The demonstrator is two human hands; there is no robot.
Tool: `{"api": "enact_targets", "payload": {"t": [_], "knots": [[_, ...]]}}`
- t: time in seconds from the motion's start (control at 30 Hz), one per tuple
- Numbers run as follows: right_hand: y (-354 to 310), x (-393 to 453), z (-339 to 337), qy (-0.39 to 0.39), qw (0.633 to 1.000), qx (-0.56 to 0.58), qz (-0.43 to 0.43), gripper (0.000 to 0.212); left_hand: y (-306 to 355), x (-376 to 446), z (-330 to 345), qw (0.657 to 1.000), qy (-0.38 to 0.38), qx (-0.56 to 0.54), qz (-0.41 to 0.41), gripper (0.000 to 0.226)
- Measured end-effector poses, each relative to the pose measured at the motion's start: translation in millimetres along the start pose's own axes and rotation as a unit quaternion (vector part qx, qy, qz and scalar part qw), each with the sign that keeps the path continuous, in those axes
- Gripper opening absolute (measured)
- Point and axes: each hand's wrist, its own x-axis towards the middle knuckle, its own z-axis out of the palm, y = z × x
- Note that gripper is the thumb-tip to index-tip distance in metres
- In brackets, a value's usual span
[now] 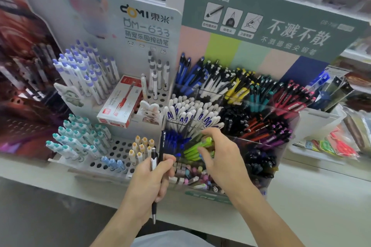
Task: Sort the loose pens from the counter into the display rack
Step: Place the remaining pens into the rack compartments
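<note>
Nearest, the left hand [152, 178] has its fingers curled round 2 pens: a black-and-white pen [153, 168] with its tip pointing down toward the near edge, and a dark blue pen [162, 146] standing upright. Just right of it, the right hand [220, 158] hovers with fingers loosely spread over the green pens [195, 149] in the clear display rack [281, 152]; whether it pinches one is unclear. Further left lies a red pen box [118, 104] on the white peg rack [120, 146].
</note>
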Motion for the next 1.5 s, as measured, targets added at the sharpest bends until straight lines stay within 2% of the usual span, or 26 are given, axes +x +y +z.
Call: {"api": "enact_targets", "payload": {"t": [0.13,0.2,0.33,0.47,0.53,0.67,0.83,0.9,1.03,1.3,1.43,1.5], "knots": [[2.2,-8.2,16.3,0.112,0.992,0.048,0.013,0.052,2.7,-1.6,1.2,1.000,-0.023,-0.001,-0.007,0.020],[10.0,-20.6,25.3,0.142,0.988,0.047,0.029,0.053,2.4,-1.5,-0.6,1.000,-0.024,0.003,-0.005,0.021],[22.1,-34.4,45.1,0.108,0.992,-0.001,0.070,0.051,0.4,-2.8,-2.9,1.000,-0.025,0.002,-0.019,0.020],[22.7,-26.2,49.7,0.132,0.989,0.013,0.071,0.033,1.5,-3.0,1.7,0.998,-0.043,0.000,-0.035,0.015],[18.2,-19.7,49.3,0.139,0.988,0.037,0.051,0.031,2.0,-2.1,4.0,0.998,-0.046,-0.003,-0.039,0.014],[11.2,-13.4,47.5,0.128,0.988,0.080,-0.012,0.041,1.4,0.6,5.4,0.998,-0.038,0.002,-0.041,0.015],[14.7,-20.4,50.9,0.077,0.997,0.031,-0.006,0.066,1.4,5.3,3.2,0.999,-0.029,0.018,-0.033,0.016],[16.6,-15.7,54.2,0.089,0.995,0.041,-0.008,0.054,2.9,5.6,5.0,0.999,-0.035,0.012,-0.036,0.015],[20.9,-0.1,51.5,0.178,0.982,0.054,-0.008,0.013,5.1,7.6,7.9,0.998,-0.040,0.005,-0.039,0.015],[25.7,-12.4,53.2,0.223,0.971,0.088,-0.007,0.021,7.2,11.4,11.3,0.997,-0.048,-0.046,-0.044,0.017],[16.0,-16.6,43.1,0.260,0.960,0.099,-0.021,0.012,12.0,10.2,12.5,0.984,-0.110,-0.118,-0.077,0.026],[5.2,-19.3,31.4,0.238,0.959,0.150,-0.031,0.010,13.3,8.8,12.4,0.979,-0.157,-0.107,-0.070,0.026]]}}
